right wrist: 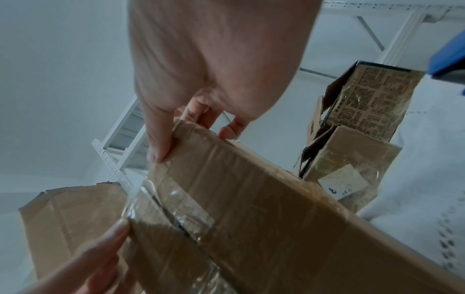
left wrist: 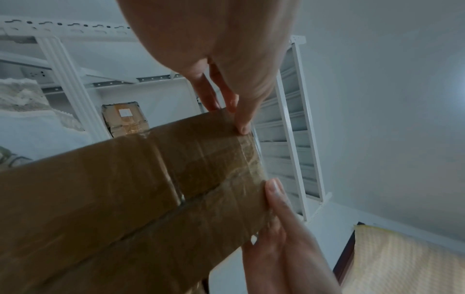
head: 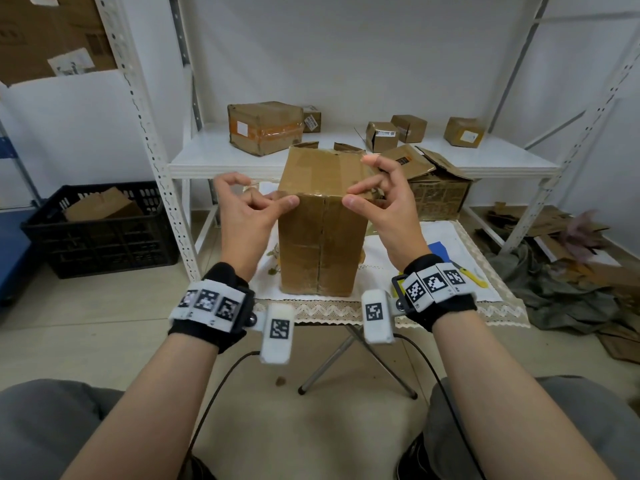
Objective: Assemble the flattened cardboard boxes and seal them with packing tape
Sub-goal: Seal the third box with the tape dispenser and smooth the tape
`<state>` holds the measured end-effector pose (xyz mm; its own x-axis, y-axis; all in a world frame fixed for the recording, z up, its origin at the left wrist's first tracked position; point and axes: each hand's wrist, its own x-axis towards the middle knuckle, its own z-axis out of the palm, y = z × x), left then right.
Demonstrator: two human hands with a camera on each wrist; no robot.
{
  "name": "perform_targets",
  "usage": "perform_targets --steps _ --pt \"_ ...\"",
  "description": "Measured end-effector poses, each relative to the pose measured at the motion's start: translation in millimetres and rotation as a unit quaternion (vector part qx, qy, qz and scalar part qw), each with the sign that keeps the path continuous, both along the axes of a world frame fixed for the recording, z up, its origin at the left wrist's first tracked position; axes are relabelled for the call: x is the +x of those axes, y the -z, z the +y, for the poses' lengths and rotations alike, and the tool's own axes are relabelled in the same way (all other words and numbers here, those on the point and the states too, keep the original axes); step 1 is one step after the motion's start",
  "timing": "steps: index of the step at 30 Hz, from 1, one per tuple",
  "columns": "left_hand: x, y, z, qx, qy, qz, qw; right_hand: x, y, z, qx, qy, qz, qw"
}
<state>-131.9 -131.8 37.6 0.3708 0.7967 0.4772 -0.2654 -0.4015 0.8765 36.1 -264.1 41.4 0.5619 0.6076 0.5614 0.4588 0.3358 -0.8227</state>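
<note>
From the head camera, a tall cardboard box (head: 320, 223) stands upright on a white lace-edged cloth (head: 446, 292) over a small table with metal legs (head: 349, 358). The left hand (head: 247, 209) and right hand (head: 381, 199) sit at the box's top front edge, thumbs pressing the clear tape (head: 322, 194) there, the other fingers curled and lifted. Behind is a white metal shelf (head: 207, 157) with smaller boxes (head: 265, 128), a black crate (head: 100, 230) to the left, and cardboard scraps (head: 540, 226) on the tiled floor to the right.

The left wrist camera shows the left thumb (left wrist: 245, 121) pressing the tape strip (left wrist: 249, 159) at the box's corner.

The right wrist camera shows the right thumb (right wrist: 157, 143) pressing the box edge beside wrinkled tape (right wrist: 176, 201), with a printed box (right wrist: 365, 105) behind.
</note>
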Motion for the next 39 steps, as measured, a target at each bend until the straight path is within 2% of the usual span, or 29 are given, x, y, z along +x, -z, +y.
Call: perform_targets --steps 4,9,19,24,29,39 --pt "-4 -4 9 0.078 0.010 0.066 0.995 0 0 0 0.000 0.001 0.001 1.000" --pt "-5 -3 10 0.121 0.034 0.079 0.989 -1 0 0 -0.001 -0.004 0.006 1.000" --pt "-5 -1 26 0.148 0.059 0.096 0.983 -3 1 0 0.005 -0.004 0.002 1.000" --pt "-5 -7 29 0.131 0.086 0.104 0.982 -3 4 2 0.022 -0.019 0.030 0.999" --pt "-9 -18 30 0.178 0.121 0.131 0.968 0 5 5 0.023 -0.032 0.034 0.999" --pt "-7 -14 33 0.205 0.077 0.114 0.969 2 6 4 0.031 -0.031 0.034 0.998"
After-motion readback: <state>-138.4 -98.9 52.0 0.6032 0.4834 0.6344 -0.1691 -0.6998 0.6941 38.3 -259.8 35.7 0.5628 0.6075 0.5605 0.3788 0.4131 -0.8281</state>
